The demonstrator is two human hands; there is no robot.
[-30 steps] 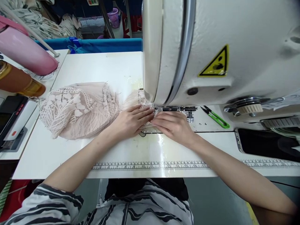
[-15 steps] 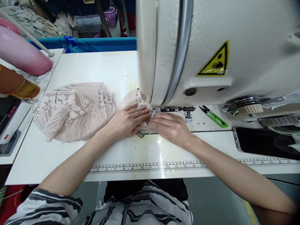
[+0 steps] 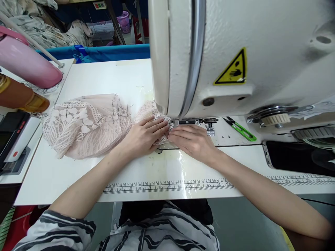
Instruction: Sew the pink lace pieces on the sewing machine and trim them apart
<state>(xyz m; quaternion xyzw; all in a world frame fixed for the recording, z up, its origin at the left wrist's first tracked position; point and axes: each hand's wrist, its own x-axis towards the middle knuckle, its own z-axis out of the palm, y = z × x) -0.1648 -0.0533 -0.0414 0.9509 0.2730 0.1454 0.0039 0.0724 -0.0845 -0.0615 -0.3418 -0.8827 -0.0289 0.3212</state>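
Pale pink lace fabric (image 3: 89, 129) lies bunched on the white table, with loose dark threads on it. Its narrow right end runs under the head of a sewing machine (image 3: 172, 62). My left hand (image 3: 143, 136) rests flat on that end, fingers stretched toward the needle area. Close beside it, my right hand (image 3: 192, 141) has its fingers pressed together at the fabric's edge, just in front of the presser foot. The needle itself is hidden behind the machine head.
Green thread snips (image 3: 242, 130) and a dark phone (image 3: 298, 158) lie to the right. A printed ruler (image 3: 167, 187) runs along the front edge. At left stand a pink bottle (image 3: 36, 61) and an amber bottle (image 3: 23, 94). A yellow warning sticker (image 3: 232, 68) marks the machine.
The camera view has shifted slightly, so most of the table's things appear a little further right. Both hands keep nearly the same place on the lace fabric.
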